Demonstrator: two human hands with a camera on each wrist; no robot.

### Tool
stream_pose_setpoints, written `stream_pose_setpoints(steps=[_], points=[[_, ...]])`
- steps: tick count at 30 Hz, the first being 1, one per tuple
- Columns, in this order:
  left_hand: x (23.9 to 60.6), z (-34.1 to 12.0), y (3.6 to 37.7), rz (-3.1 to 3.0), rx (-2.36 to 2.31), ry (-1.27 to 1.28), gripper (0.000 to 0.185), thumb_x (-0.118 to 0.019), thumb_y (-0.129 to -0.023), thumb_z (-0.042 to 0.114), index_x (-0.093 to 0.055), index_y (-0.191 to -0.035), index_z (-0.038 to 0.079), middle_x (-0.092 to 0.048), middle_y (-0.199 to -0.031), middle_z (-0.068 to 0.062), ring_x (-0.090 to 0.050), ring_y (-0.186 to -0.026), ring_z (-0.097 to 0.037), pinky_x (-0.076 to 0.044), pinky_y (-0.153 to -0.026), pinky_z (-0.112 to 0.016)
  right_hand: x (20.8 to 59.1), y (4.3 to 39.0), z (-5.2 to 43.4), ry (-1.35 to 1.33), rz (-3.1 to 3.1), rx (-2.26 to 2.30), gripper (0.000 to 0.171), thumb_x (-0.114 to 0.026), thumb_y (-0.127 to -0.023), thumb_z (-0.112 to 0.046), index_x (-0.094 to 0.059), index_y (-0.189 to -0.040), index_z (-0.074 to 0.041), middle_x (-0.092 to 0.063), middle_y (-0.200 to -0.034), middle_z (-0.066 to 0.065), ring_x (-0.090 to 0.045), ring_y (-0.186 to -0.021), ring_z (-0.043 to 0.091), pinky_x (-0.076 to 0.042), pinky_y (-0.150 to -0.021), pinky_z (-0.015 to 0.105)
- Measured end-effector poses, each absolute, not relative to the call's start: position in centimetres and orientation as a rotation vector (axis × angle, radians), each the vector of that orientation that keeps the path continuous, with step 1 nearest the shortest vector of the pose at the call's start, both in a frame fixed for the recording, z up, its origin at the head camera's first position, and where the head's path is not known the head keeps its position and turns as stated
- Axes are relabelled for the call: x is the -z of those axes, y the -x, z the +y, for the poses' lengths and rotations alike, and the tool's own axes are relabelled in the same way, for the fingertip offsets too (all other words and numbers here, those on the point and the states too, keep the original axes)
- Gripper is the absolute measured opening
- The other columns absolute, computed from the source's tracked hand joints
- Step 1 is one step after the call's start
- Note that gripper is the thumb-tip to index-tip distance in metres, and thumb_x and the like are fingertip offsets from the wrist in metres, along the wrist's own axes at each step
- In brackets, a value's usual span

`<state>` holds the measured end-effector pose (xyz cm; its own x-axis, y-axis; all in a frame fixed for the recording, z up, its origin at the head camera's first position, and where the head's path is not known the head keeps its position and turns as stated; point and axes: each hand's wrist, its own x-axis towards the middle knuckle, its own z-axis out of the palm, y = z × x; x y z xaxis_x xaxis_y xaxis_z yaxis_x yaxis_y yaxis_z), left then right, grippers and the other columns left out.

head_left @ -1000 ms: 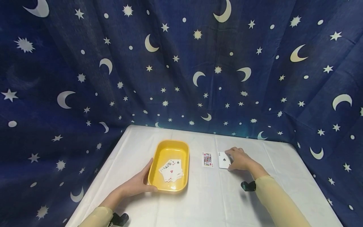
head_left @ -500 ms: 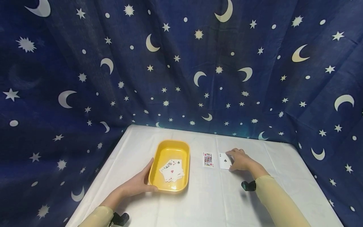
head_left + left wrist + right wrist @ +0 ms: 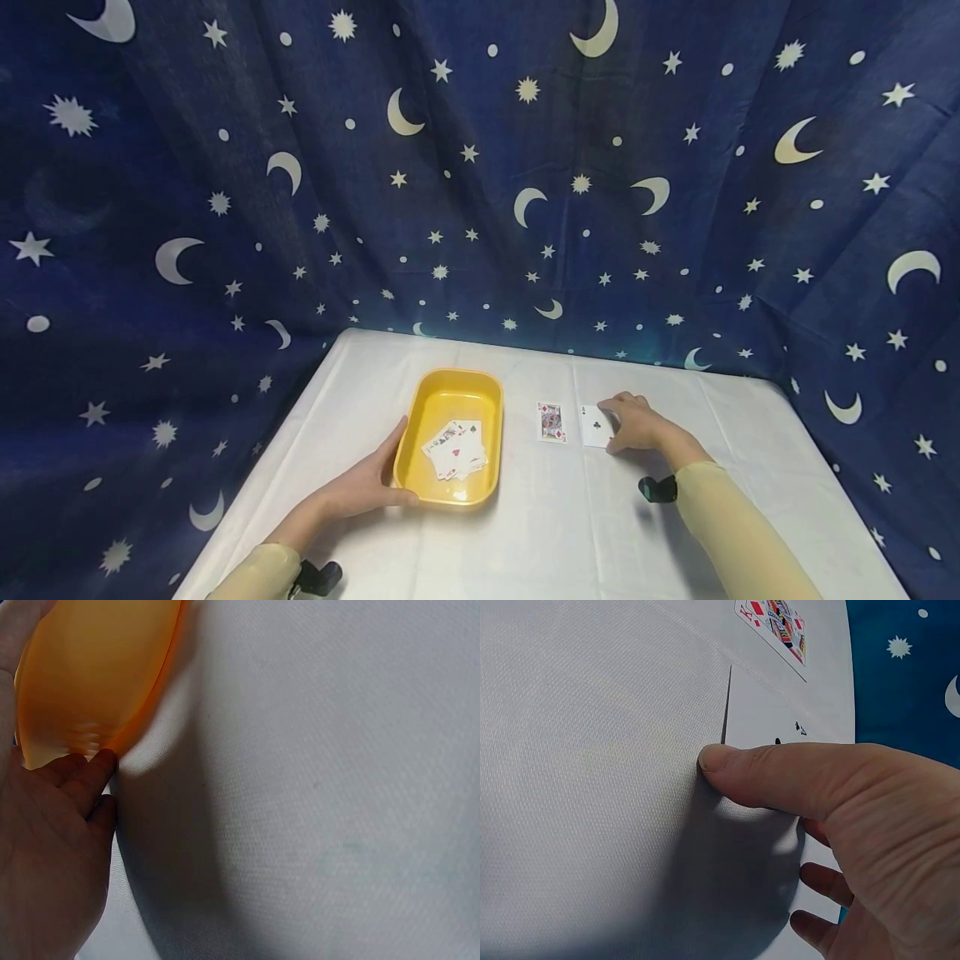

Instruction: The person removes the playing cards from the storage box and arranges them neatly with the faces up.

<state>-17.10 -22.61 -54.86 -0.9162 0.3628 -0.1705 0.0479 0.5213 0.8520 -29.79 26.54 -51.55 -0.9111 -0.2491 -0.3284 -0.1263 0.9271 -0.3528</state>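
Observation:
In the head view my right hand (image 3: 637,423) is at an ace of clubs (image 3: 596,426) lying on the white cloth. Its thumb is at the card's near edge and a finger reaches the far edge; the right wrist view shows the thumb (image 3: 757,776) covering part of the card (image 3: 754,709). Just left of it lies a king of diamonds (image 3: 551,423), face up. My left hand (image 3: 367,485) holds a yellow plastic tub (image 3: 491,475) at its left side and near corner. Inside the tub is a loose pile of playing cards (image 3: 456,454), an ace of hearts on top.
A white cloth (image 3: 525,533) covers the table. Behind and on both sides hangs a dark blue curtain (image 3: 480,200) patterned with moons and stars. Each wrist carries a small black camera mount (image 3: 657,490).
Hardly anything differs. The whole head view has shifted by a few pixels; both hands, the tub and the cards keep their places relative to one another.

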Motion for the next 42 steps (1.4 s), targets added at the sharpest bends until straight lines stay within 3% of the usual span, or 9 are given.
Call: stream_pose_setpoints(steps=[42], points=[[54.5, -22.49, 16.98, 2.433, -1.366, -0.344, 0.13, -0.091, -0.075, 0.042, 0.001, -0.166, 0.028, -0.001, -0.172, 0.0, -0.005, -0.156, -0.026, -0.014, -0.123, -0.056, 51.44, 29.6, 26.63, 0.237, 2.707, 0.483, 0.09, -0.094, -0.07, -0.022, -0.052, -0.149, -0.009, -0.042, -0.149, 0.023, -0.039, -0.131, 0.045, -0.036, -0.106, 0.072]])
